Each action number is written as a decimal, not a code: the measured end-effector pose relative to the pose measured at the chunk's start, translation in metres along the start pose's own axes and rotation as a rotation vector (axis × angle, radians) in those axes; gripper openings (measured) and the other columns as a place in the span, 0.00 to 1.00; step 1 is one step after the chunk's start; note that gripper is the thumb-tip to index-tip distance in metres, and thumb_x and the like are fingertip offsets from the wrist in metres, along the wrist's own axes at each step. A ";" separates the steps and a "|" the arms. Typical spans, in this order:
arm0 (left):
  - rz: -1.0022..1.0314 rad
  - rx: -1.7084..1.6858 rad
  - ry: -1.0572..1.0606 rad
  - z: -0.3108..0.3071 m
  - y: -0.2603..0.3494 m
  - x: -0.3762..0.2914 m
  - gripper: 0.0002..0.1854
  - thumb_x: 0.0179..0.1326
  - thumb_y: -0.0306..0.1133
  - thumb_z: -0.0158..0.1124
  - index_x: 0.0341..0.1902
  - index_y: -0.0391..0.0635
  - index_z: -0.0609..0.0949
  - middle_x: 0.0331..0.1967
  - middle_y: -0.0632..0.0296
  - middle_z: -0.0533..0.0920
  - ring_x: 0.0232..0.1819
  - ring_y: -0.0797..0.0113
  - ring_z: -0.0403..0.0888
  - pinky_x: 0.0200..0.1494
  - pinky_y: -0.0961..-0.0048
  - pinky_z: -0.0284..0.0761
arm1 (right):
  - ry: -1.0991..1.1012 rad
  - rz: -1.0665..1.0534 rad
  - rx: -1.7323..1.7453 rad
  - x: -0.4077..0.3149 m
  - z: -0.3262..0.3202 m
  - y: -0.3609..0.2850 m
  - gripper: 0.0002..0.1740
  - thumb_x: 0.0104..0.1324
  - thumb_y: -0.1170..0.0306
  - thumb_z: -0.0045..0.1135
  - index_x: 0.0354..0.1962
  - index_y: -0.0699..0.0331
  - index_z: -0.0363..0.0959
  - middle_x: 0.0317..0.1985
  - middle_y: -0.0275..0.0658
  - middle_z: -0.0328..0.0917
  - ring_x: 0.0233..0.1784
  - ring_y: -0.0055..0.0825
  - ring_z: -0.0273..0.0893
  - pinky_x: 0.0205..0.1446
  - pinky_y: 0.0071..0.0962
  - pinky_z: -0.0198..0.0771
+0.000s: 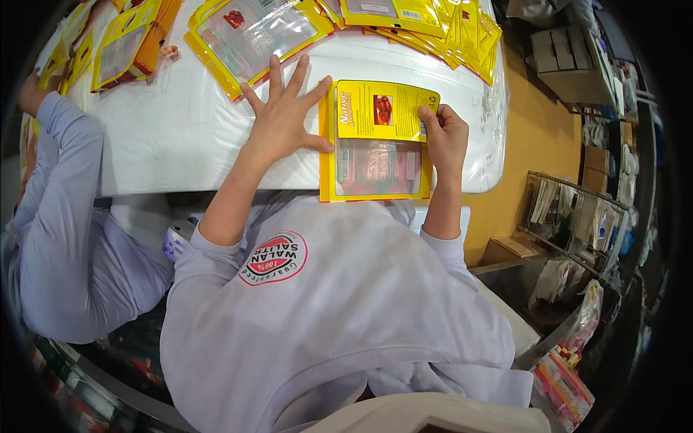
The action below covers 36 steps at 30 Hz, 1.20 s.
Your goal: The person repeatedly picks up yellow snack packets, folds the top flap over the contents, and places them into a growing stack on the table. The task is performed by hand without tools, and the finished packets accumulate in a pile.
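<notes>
In front of me a yellow plastic pouch (379, 173) with a clear window lies at the table's near edge, its bottom reaching past the edge. Over its upper half is a yellow printed panel (357, 116) with a small picture of red sausages; whether it is a separate label cannot be told. My right hand (450, 132) pinches the panel's right edge, thumb on top and fingers curled. Fingers spread wide, my left hand (284, 111) holds nothing. Its thumb touches the pouch's left edge, and its fingertips reach near another windowed pouch (260, 38).
A pile of yellow pouches (471, 38) covers the far right of the white-covered table (162, 146). At the far left stands a pouch stack (127, 46), beside another person's sleeved arm (70, 130). Wire racks (574, 189) and cardboard boxes (560, 54) line the right.
</notes>
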<state>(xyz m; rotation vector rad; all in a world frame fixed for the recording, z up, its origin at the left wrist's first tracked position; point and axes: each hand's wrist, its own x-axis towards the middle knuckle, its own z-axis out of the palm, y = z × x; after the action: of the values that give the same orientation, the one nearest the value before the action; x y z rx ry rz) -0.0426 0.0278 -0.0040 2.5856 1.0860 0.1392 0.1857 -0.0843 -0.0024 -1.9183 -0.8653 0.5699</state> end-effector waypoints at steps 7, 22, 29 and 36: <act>-0.009 -0.060 0.012 0.003 -0.001 -0.002 0.55 0.20 0.61 0.70 0.62 0.64 0.63 0.68 0.56 0.44 0.68 0.43 0.26 0.52 0.24 0.24 | 0.010 -0.029 -0.057 0.001 0.003 0.003 0.13 0.55 0.66 0.60 0.24 0.70 0.73 0.12 0.30 0.67 0.16 0.13 0.55 0.19 0.18 0.54; -0.048 -0.048 -0.037 0.002 0.000 -0.001 0.58 0.18 0.60 0.70 0.64 0.69 0.59 0.69 0.58 0.42 0.68 0.45 0.25 0.54 0.27 0.23 | 0.011 -0.029 -0.102 -0.001 0.005 0.000 0.13 0.56 0.66 0.60 0.24 0.70 0.73 0.13 0.29 0.67 0.17 0.12 0.56 0.20 0.16 0.54; -0.022 -0.043 -0.031 0.000 -0.001 -0.001 0.58 0.20 0.61 0.70 0.64 0.62 0.59 0.68 0.55 0.43 0.68 0.45 0.25 0.54 0.26 0.23 | 0.016 -0.048 -0.178 -0.001 0.004 0.002 0.14 0.55 0.65 0.60 0.23 0.70 0.72 0.13 0.31 0.67 0.17 0.13 0.56 0.20 0.18 0.55; 0.110 -0.082 -0.057 0.007 0.037 -0.006 0.70 0.24 0.67 0.63 0.66 0.35 0.41 0.68 0.49 0.36 0.69 0.52 0.26 0.57 0.31 0.29 | 0.030 -0.064 -0.213 -0.003 0.006 -0.003 0.15 0.55 0.63 0.61 0.22 0.68 0.71 0.11 0.34 0.66 0.14 0.17 0.57 0.18 0.21 0.57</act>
<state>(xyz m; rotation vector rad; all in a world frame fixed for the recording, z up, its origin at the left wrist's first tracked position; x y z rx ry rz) -0.0202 -0.0027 0.0028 2.5597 0.8995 0.1317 0.1789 -0.0824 -0.0027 -2.0762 -0.9976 0.4226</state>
